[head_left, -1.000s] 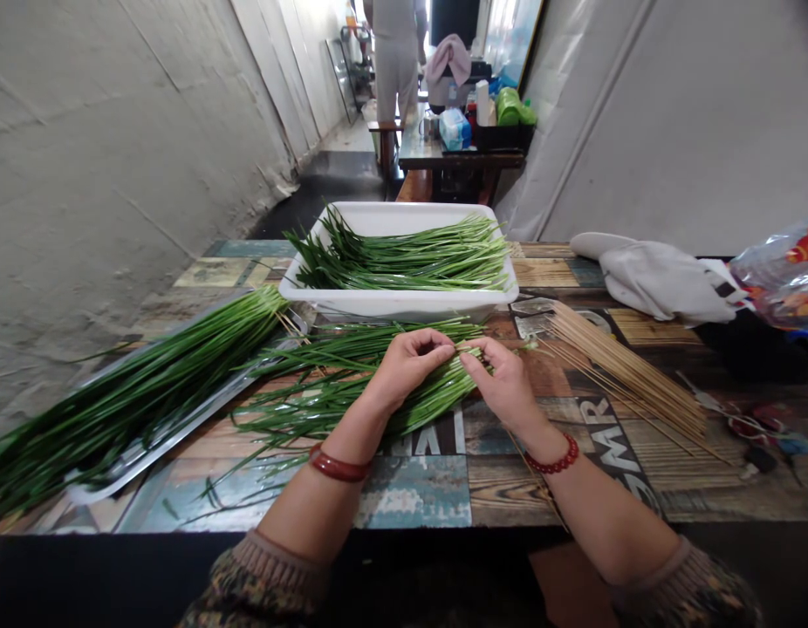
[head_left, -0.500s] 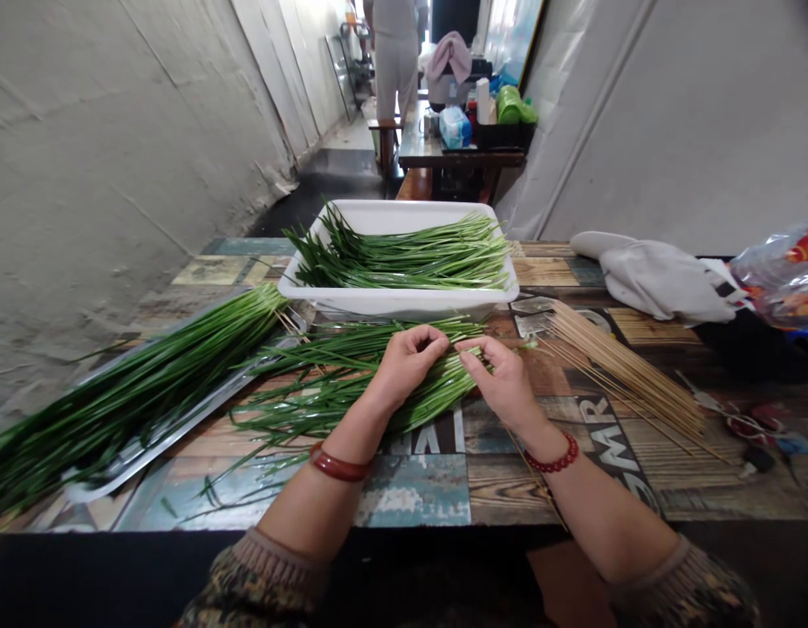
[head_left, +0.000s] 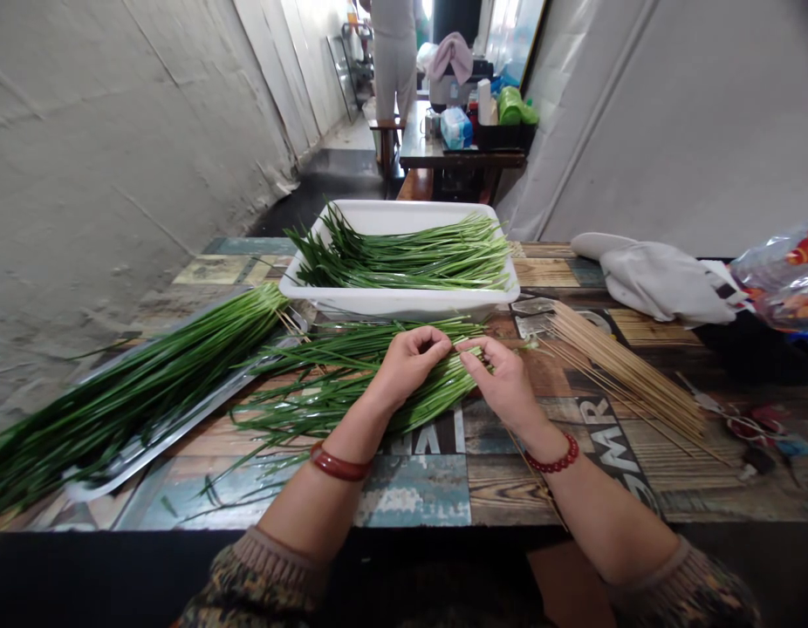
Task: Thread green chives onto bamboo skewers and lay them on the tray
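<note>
A loose pile of garlic chives lies on the table beneath my hands. My left hand is closed in a pinch, thumb against forefinger, on thin chive stalks at the pale ends. Just right of it, my right hand pinches the same stalks, its thumb and forefinger nearly meeting the left fingertips. How many stalks they hold is too small to make out. Thin sticks show beside my right wrist, partly hidden by the forearm.
Behind the pile stands a white tub of chives. At left, skewered chives overhang a tray. Bamboo skewers lie at right, near keys and a grey cloth item. A person stands beyond a far table.
Almost nothing differs. My fingertips have shifted very slightly at the chive stalks; the tub, tray and skewers stay in place.
</note>
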Motion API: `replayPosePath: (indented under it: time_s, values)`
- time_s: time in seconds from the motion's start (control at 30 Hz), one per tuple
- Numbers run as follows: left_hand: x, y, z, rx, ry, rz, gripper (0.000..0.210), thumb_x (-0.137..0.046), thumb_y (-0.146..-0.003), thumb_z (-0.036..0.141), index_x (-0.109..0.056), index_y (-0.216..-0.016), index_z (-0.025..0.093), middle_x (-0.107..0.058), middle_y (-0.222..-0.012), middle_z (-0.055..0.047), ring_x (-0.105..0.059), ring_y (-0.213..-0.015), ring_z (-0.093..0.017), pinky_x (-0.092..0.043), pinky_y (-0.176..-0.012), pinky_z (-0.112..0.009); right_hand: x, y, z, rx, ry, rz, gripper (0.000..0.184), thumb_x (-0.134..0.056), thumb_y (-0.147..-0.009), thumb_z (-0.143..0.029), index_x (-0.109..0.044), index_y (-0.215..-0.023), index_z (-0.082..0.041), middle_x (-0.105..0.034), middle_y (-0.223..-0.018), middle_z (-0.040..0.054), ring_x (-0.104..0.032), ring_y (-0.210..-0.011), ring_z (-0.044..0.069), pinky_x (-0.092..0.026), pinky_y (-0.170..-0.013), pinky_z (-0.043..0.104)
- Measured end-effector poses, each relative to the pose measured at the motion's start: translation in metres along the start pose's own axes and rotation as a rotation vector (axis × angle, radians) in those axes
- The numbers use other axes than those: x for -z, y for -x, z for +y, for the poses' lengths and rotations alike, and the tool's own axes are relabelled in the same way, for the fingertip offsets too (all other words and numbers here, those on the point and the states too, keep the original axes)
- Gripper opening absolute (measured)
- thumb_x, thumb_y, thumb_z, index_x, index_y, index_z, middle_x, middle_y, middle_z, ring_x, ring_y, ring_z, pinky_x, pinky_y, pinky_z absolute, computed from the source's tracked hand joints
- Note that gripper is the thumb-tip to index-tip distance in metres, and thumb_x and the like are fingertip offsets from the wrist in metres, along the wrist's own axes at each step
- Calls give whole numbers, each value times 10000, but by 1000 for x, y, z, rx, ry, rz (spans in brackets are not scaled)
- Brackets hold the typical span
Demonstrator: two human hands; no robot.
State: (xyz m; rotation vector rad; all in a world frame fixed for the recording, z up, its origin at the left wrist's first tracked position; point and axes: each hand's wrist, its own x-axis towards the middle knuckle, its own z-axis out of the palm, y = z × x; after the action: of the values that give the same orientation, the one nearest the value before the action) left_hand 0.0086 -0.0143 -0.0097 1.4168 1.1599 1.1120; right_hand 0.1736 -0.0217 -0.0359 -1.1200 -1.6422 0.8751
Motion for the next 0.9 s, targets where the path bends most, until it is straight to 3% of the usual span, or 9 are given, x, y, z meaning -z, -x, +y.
replayPosePath:
  time_s: [0.6,0.9]
  values:
    - [-3,2,-1,-3,96,18,180,-662,-762,299,-655,-740,121,-608,-711,-5,-505,-675,-108,-399,-666,-214,0,0,1,-11,-20,-4,189,-570,-865,-341,-667,-928,-192,-714,-900,53,-654,-817,195,-494,-739,301]
    - [-1,1,-2,-118,-71,19,175,-631,-796,288,-665,-735,128,-639,-736,-23,-546,-708,-128,-427,-710,-233,1,0,1,-8,1,-15,179,-562,-868,-328,-658,-924,-187,-702,-881,51,-640,-804,194,-478,-735,306]
